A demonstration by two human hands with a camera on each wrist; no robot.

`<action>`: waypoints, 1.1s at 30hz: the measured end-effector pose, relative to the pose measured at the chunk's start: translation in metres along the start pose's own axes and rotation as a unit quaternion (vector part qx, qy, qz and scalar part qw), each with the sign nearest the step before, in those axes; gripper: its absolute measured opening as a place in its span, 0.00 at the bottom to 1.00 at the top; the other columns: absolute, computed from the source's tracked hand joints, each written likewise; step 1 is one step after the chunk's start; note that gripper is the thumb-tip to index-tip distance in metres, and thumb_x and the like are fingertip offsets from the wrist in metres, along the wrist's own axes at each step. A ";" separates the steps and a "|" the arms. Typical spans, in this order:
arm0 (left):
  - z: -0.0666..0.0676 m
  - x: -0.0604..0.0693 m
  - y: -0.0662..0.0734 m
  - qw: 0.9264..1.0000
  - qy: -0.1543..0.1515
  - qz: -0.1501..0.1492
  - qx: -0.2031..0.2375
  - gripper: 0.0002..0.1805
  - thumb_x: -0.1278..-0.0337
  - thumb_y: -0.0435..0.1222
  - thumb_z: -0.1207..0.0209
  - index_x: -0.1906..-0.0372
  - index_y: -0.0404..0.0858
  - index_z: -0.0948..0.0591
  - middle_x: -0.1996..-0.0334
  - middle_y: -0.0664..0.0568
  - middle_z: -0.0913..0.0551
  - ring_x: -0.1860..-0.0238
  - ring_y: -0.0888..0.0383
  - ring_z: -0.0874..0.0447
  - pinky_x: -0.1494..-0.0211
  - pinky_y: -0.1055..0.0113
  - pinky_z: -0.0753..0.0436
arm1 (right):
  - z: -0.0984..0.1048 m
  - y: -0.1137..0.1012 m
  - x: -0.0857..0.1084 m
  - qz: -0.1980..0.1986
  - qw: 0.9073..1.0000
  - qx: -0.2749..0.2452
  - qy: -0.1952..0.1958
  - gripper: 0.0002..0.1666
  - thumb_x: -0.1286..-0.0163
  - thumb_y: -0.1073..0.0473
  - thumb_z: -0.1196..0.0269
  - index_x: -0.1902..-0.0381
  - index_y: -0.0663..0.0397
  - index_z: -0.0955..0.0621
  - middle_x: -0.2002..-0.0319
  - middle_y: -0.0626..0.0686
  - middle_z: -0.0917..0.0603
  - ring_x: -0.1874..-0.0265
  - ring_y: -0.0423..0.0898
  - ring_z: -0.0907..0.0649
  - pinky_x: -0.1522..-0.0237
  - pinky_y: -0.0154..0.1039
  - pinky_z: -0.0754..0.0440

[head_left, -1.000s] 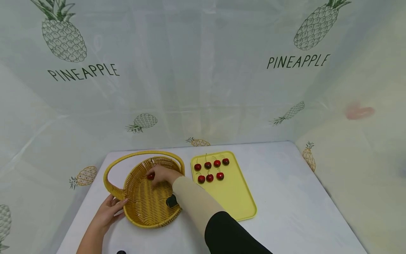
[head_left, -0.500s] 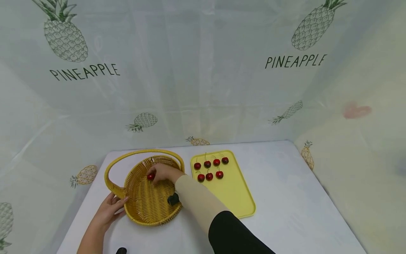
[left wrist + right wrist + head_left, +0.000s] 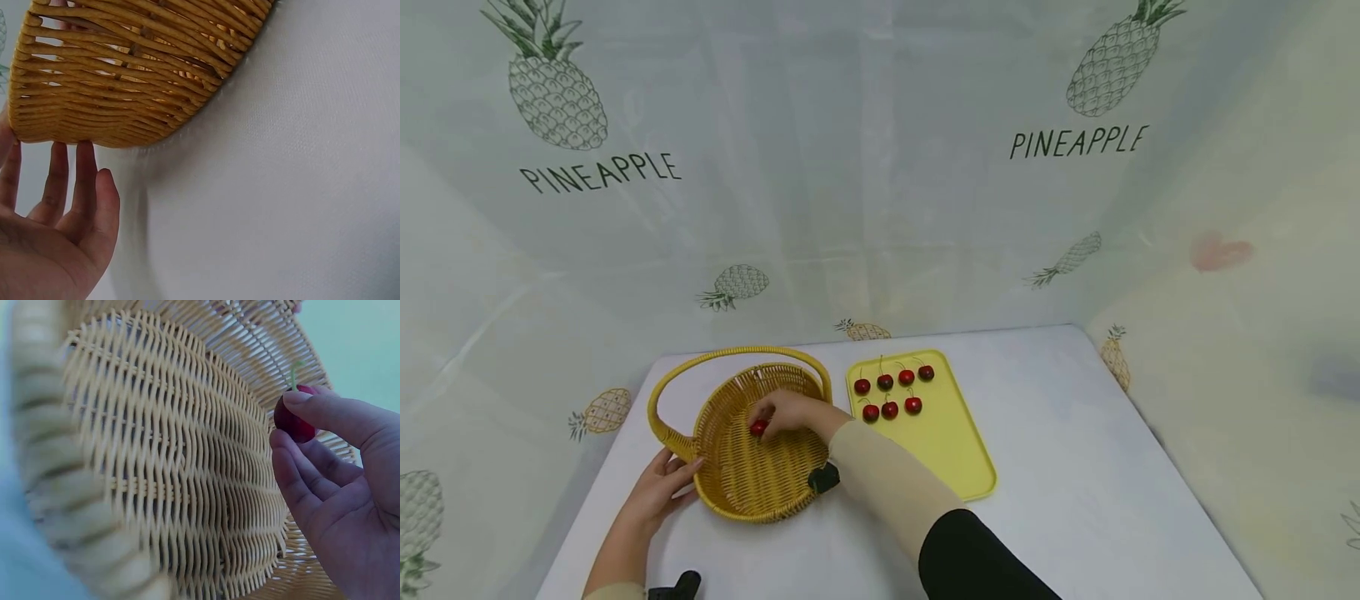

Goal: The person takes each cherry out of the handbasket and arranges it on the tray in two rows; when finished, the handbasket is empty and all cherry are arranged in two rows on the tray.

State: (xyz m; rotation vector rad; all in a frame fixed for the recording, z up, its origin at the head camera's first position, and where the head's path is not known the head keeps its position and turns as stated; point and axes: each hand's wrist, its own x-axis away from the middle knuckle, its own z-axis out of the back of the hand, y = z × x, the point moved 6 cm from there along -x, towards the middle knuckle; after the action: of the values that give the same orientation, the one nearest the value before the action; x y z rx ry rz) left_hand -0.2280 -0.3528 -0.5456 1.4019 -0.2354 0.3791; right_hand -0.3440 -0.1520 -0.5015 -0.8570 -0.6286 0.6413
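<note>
A round yellow-brown wicker basket [image 3: 752,487] with an arched handle stands on the left of the table. My left hand [image 3: 655,492] holds its left side near the handle's foot, thumb at the rim. In the left wrist view, the fingertips [image 3: 85,150] meet the woven outer wall. My right hand [image 3: 793,414] reaches inside the basket and pinches a dark red cherry [image 3: 294,419] between thumb and fingers, its green stem upward. To the right, several cherries [image 3: 913,405] lie in two rows on a yellow tray [image 3: 951,450].
A white cloth covers the table [image 3: 1075,467], which extends right of the tray. Behind it hangs a pale curtain [image 3: 820,183] printed with pineapples. Dark camera pieces sit at both wrists. The basket's handle [image 3: 737,352] arches over its far side.
The right hand, with the cherry pinched in it, has shifted slightly toward the middle of the basket. The left hand keeps its place at the basket's side. The head view has shifted a little.
</note>
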 end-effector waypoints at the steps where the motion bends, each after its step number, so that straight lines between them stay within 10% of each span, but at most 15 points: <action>1: -0.001 0.001 0.000 1.000 -0.001 -0.001 0.003 0.44 0.35 0.41 0.38 0.24 0.43 0.52 0.33 0.41 0.35 0.55 0.64 0.20 0.50 0.60 0.18 | 0.000 -0.001 0.003 0.005 1.000 0.006 -0.001 0.18 0.42 0.68 0.28 0.53 0.51 0.14 0.62 0.41 0.18 0.60 0.36 0.21 0.58 0.29 0.22; 18: 0.000 0.002 -0.002 1.000 -0.006 0.009 0.025 0.40 0.37 0.42 0.37 0.27 0.47 0.47 0.46 0.58 0.26 0.56 0.65 0.20 0.50 0.61 0.18 | 0.020 -0.006 0.062 0.075 0.997 0.028 -0.003 0.14 0.39 0.70 0.31 0.55 0.55 0.15 0.56 0.44 0.17 0.58 0.35 0.21 0.61 0.27 0.22; 33: -0.001 0.001 -0.002 1.000 -0.005 0.012 0.001 0.47 0.37 0.45 0.37 0.23 0.43 0.53 0.30 0.37 0.41 0.57 0.67 0.20 0.50 0.61 0.18 | 0.044 0.012 0.113 0.070 0.998 0.000 0.004 0.08 0.36 0.71 0.35 0.61 0.58 0.13 0.61 0.40 0.16 0.65 0.35 0.18 0.63 0.30 0.19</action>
State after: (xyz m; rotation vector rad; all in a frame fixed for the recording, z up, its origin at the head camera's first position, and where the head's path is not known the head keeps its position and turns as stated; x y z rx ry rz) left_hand -0.2263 -0.3525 -0.5477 1.4044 -0.2613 0.3922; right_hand -0.3055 -0.0427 -0.4626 -0.9085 -0.5641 0.7641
